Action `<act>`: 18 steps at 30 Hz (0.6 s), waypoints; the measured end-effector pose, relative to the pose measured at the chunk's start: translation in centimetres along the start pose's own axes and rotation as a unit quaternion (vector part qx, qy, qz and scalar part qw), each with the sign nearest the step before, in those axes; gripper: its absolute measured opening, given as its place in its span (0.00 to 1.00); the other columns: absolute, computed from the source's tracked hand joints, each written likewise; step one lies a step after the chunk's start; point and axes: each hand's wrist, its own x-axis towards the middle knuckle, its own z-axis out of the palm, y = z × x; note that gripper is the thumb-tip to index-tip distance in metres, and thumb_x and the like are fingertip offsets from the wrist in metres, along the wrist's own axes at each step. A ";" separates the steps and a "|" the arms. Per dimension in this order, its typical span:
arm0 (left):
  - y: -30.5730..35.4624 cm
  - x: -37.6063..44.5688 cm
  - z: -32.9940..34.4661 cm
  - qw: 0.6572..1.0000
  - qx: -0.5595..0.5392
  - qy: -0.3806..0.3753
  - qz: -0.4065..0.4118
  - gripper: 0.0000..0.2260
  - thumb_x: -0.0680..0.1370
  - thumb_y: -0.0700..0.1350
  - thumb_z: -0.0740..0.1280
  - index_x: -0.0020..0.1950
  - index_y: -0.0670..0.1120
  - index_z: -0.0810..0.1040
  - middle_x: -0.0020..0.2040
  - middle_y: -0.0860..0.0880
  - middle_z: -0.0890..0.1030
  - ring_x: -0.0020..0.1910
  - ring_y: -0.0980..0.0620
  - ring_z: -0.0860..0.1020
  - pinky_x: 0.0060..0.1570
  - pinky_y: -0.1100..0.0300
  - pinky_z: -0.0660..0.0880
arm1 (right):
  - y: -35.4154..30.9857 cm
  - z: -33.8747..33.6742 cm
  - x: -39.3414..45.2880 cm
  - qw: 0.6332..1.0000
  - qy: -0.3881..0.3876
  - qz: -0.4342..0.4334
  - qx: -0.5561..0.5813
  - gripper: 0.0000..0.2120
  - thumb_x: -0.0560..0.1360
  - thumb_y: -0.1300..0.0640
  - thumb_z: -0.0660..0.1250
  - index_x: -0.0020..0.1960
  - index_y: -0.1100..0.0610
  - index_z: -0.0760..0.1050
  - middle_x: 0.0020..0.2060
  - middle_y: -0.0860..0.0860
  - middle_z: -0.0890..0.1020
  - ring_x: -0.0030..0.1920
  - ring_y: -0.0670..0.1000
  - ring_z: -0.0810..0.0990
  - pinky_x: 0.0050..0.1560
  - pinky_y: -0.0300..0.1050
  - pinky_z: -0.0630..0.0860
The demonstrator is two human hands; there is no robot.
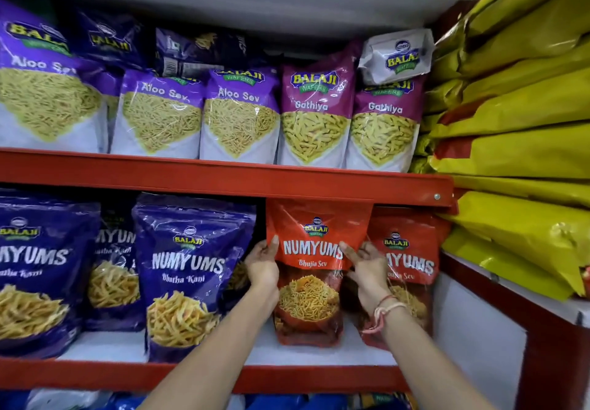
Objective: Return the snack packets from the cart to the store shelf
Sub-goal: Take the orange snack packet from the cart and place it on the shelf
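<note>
The red Bhujia Sev packet [311, 269] stands upright on the lower shelf [204, 374], toward its right end, its base on the white shelf surface near the front edge and its top just under the red rail of the upper shelf [223, 175]; the left hand [262, 266] grips its left edge with the thumb over the front face; the right hand [367, 269] grips its right edge with fingers laid across the printed name, a thread band on that wrist; both hands are closed on the packet; a second red packet [412, 259] stands just beside it to the right, partly behind the right hand; blue Bhatha Kani packets [188, 269] fill the shelf to the left; the upper shelf carries purple Aloo Sev packets [238, 113] and magenta Gathiya packets [316, 116]; yellow sacks [517, 122] are stacked beyond the shelf's right end.
</note>
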 end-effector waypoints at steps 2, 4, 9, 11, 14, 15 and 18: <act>-0.6 1.2 0.0 1.000 0.013 -0.008 0.010 0.07 0.74 0.43 0.68 0.37 0.46 0.74 0.39 0.46 0.80 0.46 0.43 0.77 0.44 0.54 0.76 | 1.0 0.3 0.9 1.000 0.000 -0.006 0.005 0.12 0.72 0.65 0.72 0.36 0.54 0.72 0.39 0.52 0.82 0.40 0.49 0.79 0.44 0.47 0.75; -1.2 2.1 -0.1 1.000 0.025 -0.011 0.013 0.07 0.74 0.44 0.67 0.37 0.47 0.73 0.40 0.45 0.79 0.44 0.45 0.77 0.42 0.57 0.75 | 2.1 0.5 1.5 1.000 0.004 -0.016 0.000 0.11 0.72 0.64 0.72 0.37 0.53 0.73 0.38 0.51 0.82 0.39 0.49 0.78 0.37 0.43 0.73; -2.3 3.2 -1.1 0.995 0.075 -0.041 0.047 0.06 0.75 0.48 0.66 0.48 0.47 0.75 0.51 0.43 0.81 0.49 0.45 0.79 0.48 0.54 0.77 | 4.0 0.5 2.1 0.999 -0.023 -0.036 -0.022 0.04 0.74 0.56 0.71 0.46 0.53 0.76 0.45 0.51 0.84 0.47 0.52 0.82 0.47 0.48 0.77; -3.4 3.2 -2.2 0.992 0.112 -0.055 0.024 0.19 0.74 0.57 0.63 0.60 0.48 0.73 0.60 0.45 0.78 0.57 0.45 0.77 0.59 0.47 0.75 | 4.9 -0.1 1.4 0.998 -0.040 -0.016 -0.054 0.16 0.73 0.45 0.68 0.56 0.52 0.76 0.51 0.48 0.83 0.54 0.51 0.81 0.58 0.53 0.75; -4.9 2.5 -4.0 0.987 0.127 -0.070 -0.066 0.42 0.62 0.77 0.53 0.69 0.53 0.67 0.69 0.47 0.73 0.65 0.44 0.73 0.68 0.43 0.67 | 6.4 -1.1 -0.2 0.988 -0.045 0.040 -0.139 0.33 0.72 0.29 0.57 0.71 0.45 0.66 0.66 0.47 0.76 0.68 0.55 0.73 0.71 0.58 0.66; -4.8 1.7 -4.3 0.984 0.122 -0.083 -0.102 0.43 0.63 0.77 0.49 0.70 0.52 0.66 0.70 0.46 0.72 0.67 0.44 0.71 0.69 0.44 0.66 | 6.7 -1.3 -0.7 0.986 -0.051 0.056 -0.146 0.37 0.70 0.26 0.54 0.73 0.42 0.63 0.71 0.47 0.72 0.71 0.56 0.70 0.73 0.60 0.63; -4.1 -0.6 -4.8 0.973 0.129 -0.131 -0.137 0.34 0.74 0.66 0.41 0.72 0.48 0.63 0.70 0.43 0.71 0.69 0.43 0.69 0.67 0.48 0.65 | 6.9 -1.6 -1.8 0.977 -0.046 0.113 -0.174 0.49 0.63 0.21 0.50 0.75 0.50 0.62 0.75 0.56 0.66 0.73 0.62 0.66 0.73 0.67 0.62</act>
